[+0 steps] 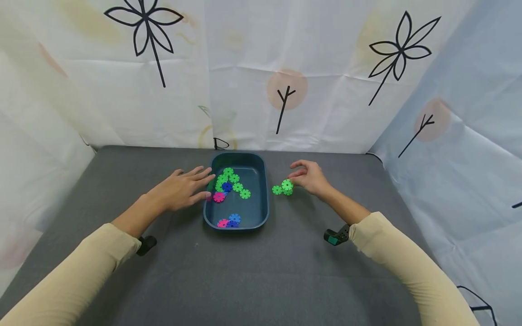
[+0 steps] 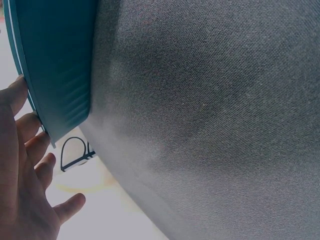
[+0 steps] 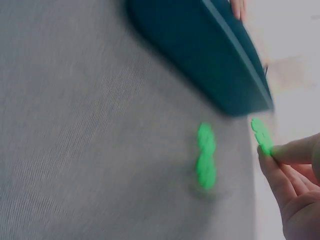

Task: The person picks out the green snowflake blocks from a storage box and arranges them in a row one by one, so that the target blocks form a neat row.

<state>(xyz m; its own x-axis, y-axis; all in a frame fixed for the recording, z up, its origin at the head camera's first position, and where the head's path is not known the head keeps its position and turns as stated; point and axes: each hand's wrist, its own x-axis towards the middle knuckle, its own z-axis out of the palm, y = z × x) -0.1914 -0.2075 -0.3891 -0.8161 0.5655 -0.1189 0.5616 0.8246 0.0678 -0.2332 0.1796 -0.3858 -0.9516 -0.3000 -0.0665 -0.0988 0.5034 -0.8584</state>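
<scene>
My right hand (image 1: pixel 311 179) pinches a green notched disc (image 3: pixel 261 136) between thumb and fingertips, above the table just right of the tray. Beneath it, two joined green notched discs (image 3: pixel 206 160) lie on the cloth. With fingers extended and spread, my left hand (image 1: pixel 179 190) is at the left rim of the dark blue-green tray (image 1: pixel 253 210); in the left wrist view its fingertips lie along that rim. Inside the tray are several green discs (image 1: pixel 238 187), a dark blue disc (image 1: pixel 227 186) and a pink one (image 1: pixel 219 197). More blue and pink discs (image 1: pixel 234 218) lie at the near end.
A grey cloth-covered table (image 1: pixel 253 276) spreads around the tray. White curtains (image 1: pixel 244 99) with plant drawings hang behind it and along both sides. Dark devices are worn at the left wrist (image 1: pixel 147 245) and right wrist (image 1: pixel 337 235).
</scene>
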